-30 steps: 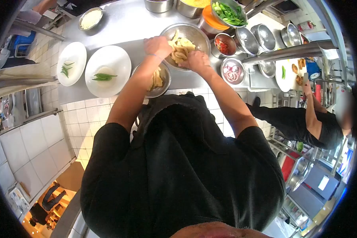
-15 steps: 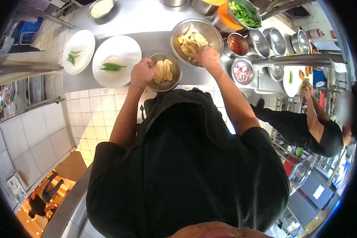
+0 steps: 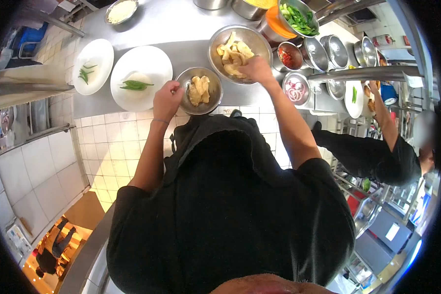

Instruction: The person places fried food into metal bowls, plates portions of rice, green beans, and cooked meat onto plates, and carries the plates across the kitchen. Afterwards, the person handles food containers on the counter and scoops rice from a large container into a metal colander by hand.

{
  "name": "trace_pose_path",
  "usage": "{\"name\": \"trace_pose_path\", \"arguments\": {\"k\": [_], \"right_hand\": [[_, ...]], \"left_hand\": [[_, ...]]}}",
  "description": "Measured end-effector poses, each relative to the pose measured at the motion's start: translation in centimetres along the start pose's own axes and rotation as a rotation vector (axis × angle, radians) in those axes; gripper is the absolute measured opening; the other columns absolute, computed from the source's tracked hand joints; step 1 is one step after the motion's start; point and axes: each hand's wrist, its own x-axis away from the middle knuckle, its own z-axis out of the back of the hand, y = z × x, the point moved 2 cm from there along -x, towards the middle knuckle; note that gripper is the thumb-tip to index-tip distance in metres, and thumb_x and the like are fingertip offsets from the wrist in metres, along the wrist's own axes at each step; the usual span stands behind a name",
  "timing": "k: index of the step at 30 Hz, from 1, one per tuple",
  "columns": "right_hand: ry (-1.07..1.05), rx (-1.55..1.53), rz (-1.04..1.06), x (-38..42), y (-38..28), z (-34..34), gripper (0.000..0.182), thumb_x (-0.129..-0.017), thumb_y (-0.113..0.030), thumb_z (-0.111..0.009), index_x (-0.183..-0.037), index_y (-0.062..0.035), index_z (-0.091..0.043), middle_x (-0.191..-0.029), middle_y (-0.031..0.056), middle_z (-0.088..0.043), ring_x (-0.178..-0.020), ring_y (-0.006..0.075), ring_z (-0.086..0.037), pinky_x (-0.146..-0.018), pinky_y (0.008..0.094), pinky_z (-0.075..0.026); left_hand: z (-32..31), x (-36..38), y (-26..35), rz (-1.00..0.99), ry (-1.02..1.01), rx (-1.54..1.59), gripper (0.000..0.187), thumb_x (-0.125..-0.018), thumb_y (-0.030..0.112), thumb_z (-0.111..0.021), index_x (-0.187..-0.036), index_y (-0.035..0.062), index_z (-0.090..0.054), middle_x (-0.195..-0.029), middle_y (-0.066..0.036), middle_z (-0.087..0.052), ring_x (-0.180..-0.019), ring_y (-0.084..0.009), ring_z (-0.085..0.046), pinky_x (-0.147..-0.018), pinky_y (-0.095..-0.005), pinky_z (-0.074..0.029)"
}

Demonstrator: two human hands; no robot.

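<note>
My left hand (image 3: 167, 99) is closed at the left rim of a small metal bowl (image 3: 215, 102). Inside that bowl lie several pale yellow, coated-looking food pieces (image 3: 199, 91). Over the larger metal bowl (image 3: 266, 41), my right hand (image 3: 257, 71) reaches in from the right, fingers closed among more pale yellow strips (image 3: 234, 50); its fingertips are partly hidden. A white round plate (image 3: 157, 59) to the left bears green pods (image 3: 136, 85) on a pale mound. Farther left, an oval white plate (image 3: 100, 54) carries a few green pieces (image 3: 85, 74).
Bowls of chopped red pieces (image 3: 286, 59), sliced onion rings (image 3: 295, 90) and leafy greens (image 3: 299, 19) stand to the right, beside an orange-lidded container (image 3: 281, 22). A shredded white food bowl (image 3: 122, 12) sits far left. A co-worker (image 3: 387, 152) stands at the right, near a metal rail (image 3: 362, 74).
My left hand has drawn back left from the food in the small bowl to its rim. My right hand stays in the larger bowl. The co-worker's arms have shifted.
</note>
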Motion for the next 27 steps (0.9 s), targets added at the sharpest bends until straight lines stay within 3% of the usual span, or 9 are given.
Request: {"name": "trace_pose_path", "arguments": {"k": [1, 5, 9, 14, 17, 20, 23, 26, 27], "right_hand": [[-0.072, -0.31, -0.087, 0.6, 0.7, 0.9, 0.037, -0.075, -0.035, -0.068, -0.073, 0.0023, -0.07, -0.07, 0.0133, -0.068, -0.058, 0.0224, -0.065, -0.057, 0.0351, -0.051], [-0.186, -0.75, -0.227, 3.0, 1.2, 3.5, 0.03, -0.076, -0.029, -0.071, -0.072, 0.0002, -0.067, -0.058, 0.0024, -0.058, -0.049, 0.0073, -0.049, -0.046, 0.0216, -0.038], [-0.153, -0.893, -0.148, 5.4, -1.0, 3.5, 0.033, -0.078, -0.031, -0.069, -0.083, 0.0012, -0.068, -0.065, 0.003, -0.061, -0.053, 0.0084, -0.052, -0.048, 0.0214, -0.041], [-0.255, -0.792, -0.102, 8.6, -7.0, 0.5, 0.037, -0.08, -0.037, -0.069, -0.09, -0.0022, -0.072, -0.068, 0.0076, -0.066, -0.055, 0.0148, -0.058, -0.054, 0.0262, -0.048], [0.251, -0.524, 0.027, 7.2, -3.2, -3.5, 0.03, -0.081, -0.031, -0.068, -0.092, -0.0037, -0.072, -0.072, 0.0109, -0.069, -0.056, 0.0261, -0.062, -0.059, 0.0345, -0.052], [0.31, -0.092, -0.208, 6.9, -2.4, 0.2, 0.021, -0.078, -0.019, -0.066, -0.092, -0.0054, -0.071, -0.086, 0.0137, -0.07, -0.077, 0.0304, -0.066, -0.074, 0.0404, -0.052], [0.487, 0.093, 0.068, 4.3, 0.9, -0.2, 0.02, -0.075, -0.015, -0.064, -0.091, -0.0067, -0.072, -0.098, 0.0145, -0.069, -0.092, 0.0345, -0.063, -0.083, 0.0416, -0.051], [0.389, 0.074, 0.002, 1.4, 2.0, -1.1, 0.025, -0.075, -0.016, -0.061, -0.097, -0.0171, -0.073, -0.108, 0.0116, -0.065, -0.109, 0.0297, -0.056, -0.095, 0.0393, -0.045], [0.353, 0.062, 0.061, 0.7, 2.0, -1.5, 0.037, -0.074, -0.016, -0.061, -0.111, -0.0176, -0.068, -0.12, 0.0093, -0.061, -0.114, 0.0306, -0.053, -0.097, 0.0417, -0.043]], "left_hand": [[-0.1, 0.0, -0.2, -0.017, -0.002, 0.032, 0.023, -0.081, 0.022, -0.066, -0.096, 0.004, -0.066, -0.083, -0.013, -0.068, -0.074, -0.0253, -0.066, -0.069, -0.0344, -0.051], [-0.9, -0.4, -0.3, -0.057, -0.029, 0.117, 0.023, -0.081, 0.02, -0.066, -0.097, 0.0034, -0.066, -0.083, -0.013, -0.068, -0.073, -0.0244, -0.066, -0.069, -0.0338, -0.051], [-1.9, -1.2, 0.8, -0.074, -0.028, 0.16, 0.024, -0.081, 0.018, -0.066, -0.098, 0.0015, -0.065, -0.084, -0.014, -0.068, -0.074, -0.0244, -0.066, -0.069, -0.0336, -0.051], [-2.3, -2.7, -0.3, -0.151, 0.017, 0.113, 0.024, -0.081, 0.016, -0.067, -0.098, 0.0008, -0.065, -0.088, -0.015, -0.068, -0.074, -0.0256, -0.066, -0.069, -0.0347, -0.052], [-2.3, -2.9, -0.3, -0.155, -0.029, 0.034, 0.023, -0.081, 0.016, -0.067, -0.099, 0.0018, -0.066, -0.09, -0.015, -0.068, -0.075, -0.0263, -0.066, -0.069, -0.0355, -0.052], [-2.2, -3.1, 0.0, -0.17, -0.052, 0.025, 0.023, -0.081, 0.015, -0.067, -0.1, 0.0027, -0.066, -0.09, -0.015, -0.068, -0.076, -0.0271, -0.066, -0.07, -0.0359, -0.052], [-2.4, -3.7, 0.9, -0.206, -0.053, 0.035, 0.022, -0.081, 0.015, -0.067, -0.099, 0.003, -0.066, -0.092, -0.015, -0.068, -0.076, -0.028, -0.066, -0.07, -0.036, -0.052], [-3.5, -5.0, 4.3, -0.278, -0.078, 0.046, 0.02, -0.081, 0.015, -0.067, -0.098, 0.0035, -0.066, -0.092, -0.015, -0.067, -0.078, -0.0296, -0.065, -0.073, -0.037, -0.052], [-3.9, -5.7, 5.9, -0.307, -0.088, 0.05, 0.019, -0.081, 0.015, -0.066, -0.097, 0.0037, -0.066, -0.092, -0.015, -0.067, -0.079, -0.0303, -0.064, -0.075, -0.0374, -0.052]]}}
